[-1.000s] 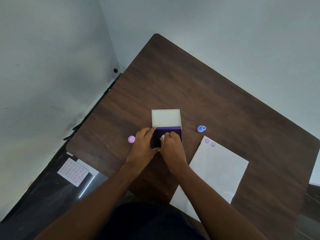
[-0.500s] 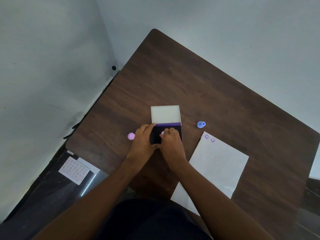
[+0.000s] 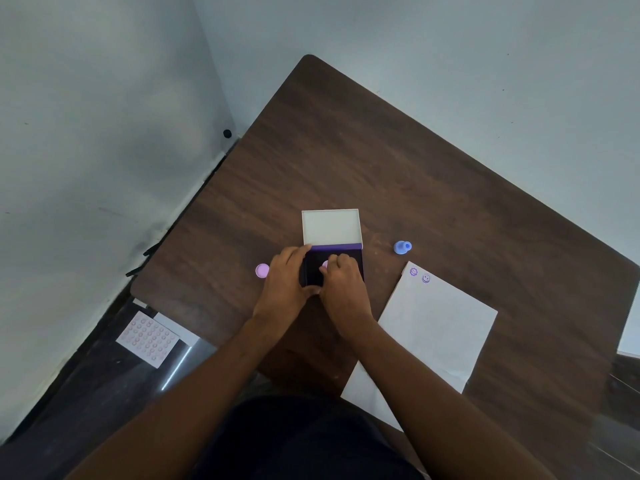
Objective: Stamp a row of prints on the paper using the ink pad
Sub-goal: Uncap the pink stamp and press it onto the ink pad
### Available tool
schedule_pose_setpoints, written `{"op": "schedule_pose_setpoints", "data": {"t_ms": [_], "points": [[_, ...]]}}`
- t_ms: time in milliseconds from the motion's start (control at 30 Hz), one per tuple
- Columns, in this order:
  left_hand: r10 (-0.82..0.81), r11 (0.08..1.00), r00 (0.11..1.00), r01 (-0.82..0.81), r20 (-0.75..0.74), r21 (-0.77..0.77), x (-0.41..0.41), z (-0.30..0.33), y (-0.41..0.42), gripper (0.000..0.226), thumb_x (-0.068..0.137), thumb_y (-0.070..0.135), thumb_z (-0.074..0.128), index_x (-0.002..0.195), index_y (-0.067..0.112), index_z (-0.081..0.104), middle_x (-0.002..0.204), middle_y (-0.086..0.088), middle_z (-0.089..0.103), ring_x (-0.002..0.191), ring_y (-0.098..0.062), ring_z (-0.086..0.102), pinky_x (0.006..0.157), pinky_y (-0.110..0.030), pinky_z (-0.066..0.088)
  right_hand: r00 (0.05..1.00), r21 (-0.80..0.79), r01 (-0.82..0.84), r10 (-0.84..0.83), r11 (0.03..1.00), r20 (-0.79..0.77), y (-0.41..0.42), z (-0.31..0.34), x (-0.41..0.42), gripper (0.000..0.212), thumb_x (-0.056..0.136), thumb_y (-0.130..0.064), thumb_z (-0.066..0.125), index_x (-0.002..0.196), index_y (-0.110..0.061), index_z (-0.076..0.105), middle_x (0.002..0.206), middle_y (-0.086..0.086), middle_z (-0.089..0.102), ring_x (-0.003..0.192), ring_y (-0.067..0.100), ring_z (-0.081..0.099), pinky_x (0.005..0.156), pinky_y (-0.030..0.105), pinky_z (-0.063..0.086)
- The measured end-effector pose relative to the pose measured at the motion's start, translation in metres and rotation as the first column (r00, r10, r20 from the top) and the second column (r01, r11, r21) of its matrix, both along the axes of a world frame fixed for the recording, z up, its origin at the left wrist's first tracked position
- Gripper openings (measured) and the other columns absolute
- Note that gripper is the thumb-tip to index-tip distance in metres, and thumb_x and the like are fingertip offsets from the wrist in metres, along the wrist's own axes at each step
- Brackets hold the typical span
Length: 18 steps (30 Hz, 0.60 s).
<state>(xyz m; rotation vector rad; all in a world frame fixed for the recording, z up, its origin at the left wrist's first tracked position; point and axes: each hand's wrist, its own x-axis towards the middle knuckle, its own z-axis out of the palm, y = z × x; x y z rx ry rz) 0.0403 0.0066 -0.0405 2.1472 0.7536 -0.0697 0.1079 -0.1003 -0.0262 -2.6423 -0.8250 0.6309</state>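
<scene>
Two hands meet over the ink pad (image 3: 346, 263), which sits near the middle of the brown surface (image 3: 433, 188). Its white lid (image 3: 331, 226) is flipped open and lies flat on the far side of the dark pad. The left hand (image 3: 285, 289) is curled around the left side of the ink pad, with fingers on its far left corner and the thumb at its near edge. The right hand (image 3: 343, 287) has its fingers bunched tight on a small pink stamp (image 3: 325, 265), and the stamp is down on the dark pad. The two hands touch each other at the near edge of the pad. A white paper (image 3: 433, 327) lies to the right of the pad, and its near end hangs over the near edge of the surface. Two purple prints (image 3: 419, 275) sit side by side at the far corner of the paper. A little blue stamp (image 3: 402, 247) lies on the surface just past that corner. A round pink cap (image 3: 262, 270) lies on the surface just left of the left hand. Down on the floor by the left corner of the surface lies a sheet with rows of pink dots (image 3: 147, 339).
</scene>
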Motion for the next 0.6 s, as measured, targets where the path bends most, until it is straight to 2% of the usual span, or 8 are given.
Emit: {"op": "schedule_pose_setpoints", "data": {"t_ms": [67, 300, 433, 500, 533, 600], "points": [[0.003, 1.0, 1.0, -0.003, -0.01, 0.014, 0.0, -0.001, -0.001, 0.078, 0.067, 0.021, 0.084, 0.134, 0.015, 0.047, 0.134, -0.007, 0.052, 0.117, -0.023, 0.051, 0.097, -0.027, 0.036, 1.0, -0.005, -0.002, 0.002, 1.0, 0.002, 0.0, -0.001, 0.0, 0.037, 0.091, -0.019, 0.064, 0.124, -0.005, 0.054, 0.124, 0.014, 0.058, 0.112, 0.026, 0.055, 0.101, 0.038, 0.047], [-0.016, 0.999, 0.998, 0.019, -0.066, 0.048, 0.004, 0.003, -0.001, 0.076, 0.067, 0.025, 0.084, 0.133, 0.014, 0.048, 0.132, -0.009, 0.054, 0.116, -0.025, 0.053, 0.1, -0.034, 0.04, 0.999, -0.029, -0.039, 0.04, 0.999, 0.011, -0.002, -0.001, -0.001, 0.042, 0.09, -0.022, 0.064, 0.128, -0.008, 0.052, 0.128, 0.011, 0.056, 0.115, 0.024, 0.053, 0.103, 0.035, 0.043], [-0.027, 0.999, 0.993, 0.03, -0.112, 0.03, 0.006, 0.009, -0.001, 0.079, 0.067, 0.027, 0.084, 0.135, 0.014, 0.045, 0.133, -0.008, 0.053, 0.117, -0.023, 0.053, 0.101, -0.034, 0.04, 0.998, 0.024, 0.029, -0.027, 0.999, -0.05, -0.004, 0.002, 0.002, 0.035, 0.092, -0.018, 0.062, 0.125, -0.008, 0.056, 0.126, 0.012, 0.059, 0.115, 0.024, 0.056, 0.103, 0.035, 0.044], [-0.03, 0.999, 0.992, 0.033, -0.12, 0.017, 0.007, 0.012, -0.002, 0.08, 0.067, 0.026, 0.084, 0.135, 0.015, 0.044, 0.132, -0.008, 0.052, 0.117, -0.023, 0.053, 0.1, -0.035, 0.042, 0.986, 0.113, 0.149, -0.14, 0.982, -0.086, -0.01, 0.009, 0.004, 0.025, 0.094, -0.019, 0.059, 0.116, -0.008, 0.061, 0.117, 0.014, 0.064, 0.106, 0.025, 0.06, 0.094, 0.032, 0.046], [-0.036, 0.999, 0.992, 0.039, -0.118, 0.017, 0.007, 0.013, -0.002, 0.079, 0.068, 0.025, 0.084, 0.135, 0.015, 0.044, 0.13, -0.008, 0.052, 0.116, -0.024, 0.053, 0.099, -0.035, 0.043, 0.961, 0.176, 0.268, -0.251, 0.947, -0.114, -0.015, 0.012, 0.004, 0.022, 0.095, -0.022, 0.057, 0.111, -0.008, 0.064, 0.11, 0.013, 0.066, 0.099, 0.023, 0.062, 0.088, 0.029, 0.048], [-0.06, 0.997, 0.992, 0.065, -0.112, 0.041, 0.005, 0.016, -0.004, 0.077, 0.069, 0.025, 0.082, 0.135, 0.019, 0.043, 0.128, -0.008, 0.051, 0.114, -0.023, 0.054, 0.096, -0.034, 0.044, 0.862, 0.265, 0.506, -0.475, 0.821, -0.176, -0.029, 0.021, 0.001, 0.024, 0.094, -0.03, 0.058, 0.104, -0.01, 0.067, 0.1, 0.006, 0.07, 0.086, 0.014, 0.063, 0.077, 0.017, 0.047]]}}
